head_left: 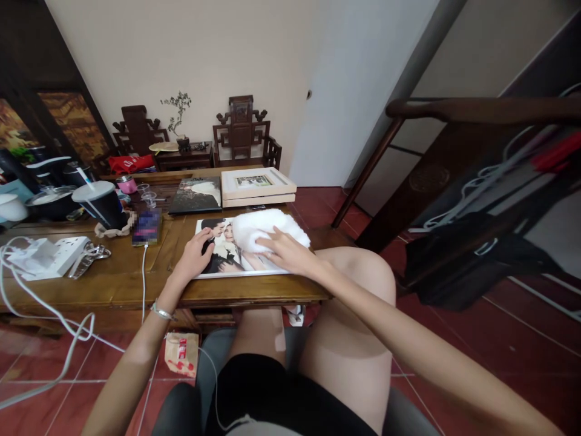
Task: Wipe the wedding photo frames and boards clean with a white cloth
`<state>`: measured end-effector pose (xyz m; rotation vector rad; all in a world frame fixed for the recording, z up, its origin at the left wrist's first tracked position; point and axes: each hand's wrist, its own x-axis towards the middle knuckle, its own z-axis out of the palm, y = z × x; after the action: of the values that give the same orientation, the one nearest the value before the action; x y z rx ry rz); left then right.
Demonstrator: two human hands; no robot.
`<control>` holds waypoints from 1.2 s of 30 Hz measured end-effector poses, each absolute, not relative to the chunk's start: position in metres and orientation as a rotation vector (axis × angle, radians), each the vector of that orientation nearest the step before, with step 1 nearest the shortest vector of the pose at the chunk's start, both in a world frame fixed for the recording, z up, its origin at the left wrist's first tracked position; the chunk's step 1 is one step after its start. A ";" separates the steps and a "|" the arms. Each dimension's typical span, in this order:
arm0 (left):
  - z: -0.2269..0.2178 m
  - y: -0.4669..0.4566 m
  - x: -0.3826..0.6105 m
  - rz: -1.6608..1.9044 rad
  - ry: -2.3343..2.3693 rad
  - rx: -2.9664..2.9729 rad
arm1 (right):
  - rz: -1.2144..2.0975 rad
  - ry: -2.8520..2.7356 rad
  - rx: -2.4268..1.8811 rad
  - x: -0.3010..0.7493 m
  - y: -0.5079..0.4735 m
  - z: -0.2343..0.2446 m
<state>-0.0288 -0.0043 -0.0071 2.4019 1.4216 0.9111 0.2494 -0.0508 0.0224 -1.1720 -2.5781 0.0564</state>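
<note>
Two chairs (241, 128) stand beyond the wooden table (254, 289) and photo panel (227, 251).

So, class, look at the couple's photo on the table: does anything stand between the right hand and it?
Yes: the bunched white cloth lies between the fingers of the right hand and the upper right part of the photo, which it hides.
</note>
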 end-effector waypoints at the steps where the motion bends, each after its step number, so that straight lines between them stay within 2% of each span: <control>1: -0.007 -0.004 -0.029 0.910 1.422 2.400 | 0.074 -2.597 -1.131 0.252 -0.068 0.022; 7: -0.007 -0.004 -0.029 0.850 1.427 2.432 | 0.142 -2.608 -1.096 0.262 -0.123 0.038; 16: -0.009 -0.004 -0.031 0.889 1.397 2.410 | 0.143 -2.461 -1.325 0.266 0.013 0.039; 20: -0.006 -0.008 -0.030 0.894 1.415 2.387 | 0.169 -2.390 -1.399 0.269 0.037 0.038; 24: -0.003 -0.009 -0.029 0.883 1.433 2.381 | 0.118 -2.475 -1.352 0.273 0.005 0.028; 29: -0.002 -0.008 -0.028 0.843 1.451 2.394 | 0.107 -2.525 -1.184 0.279 -0.085 0.014; 33: -0.004 -0.007 -0.028 0.837 1.425 2.415 | 0.079 -2.584 -1.121 0.275 -0.137 0.021; 36: -0.005 -0.006 -0.028 0.827 1.405 2.426 | 0.083 -2.581 -1.161 0.268 -0.133 0.033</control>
<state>-0.0281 -0.0056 -0.0048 2.4262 1.4047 0.8270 0.2681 -0.1331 0.0333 -1.1606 -2.5805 0.0831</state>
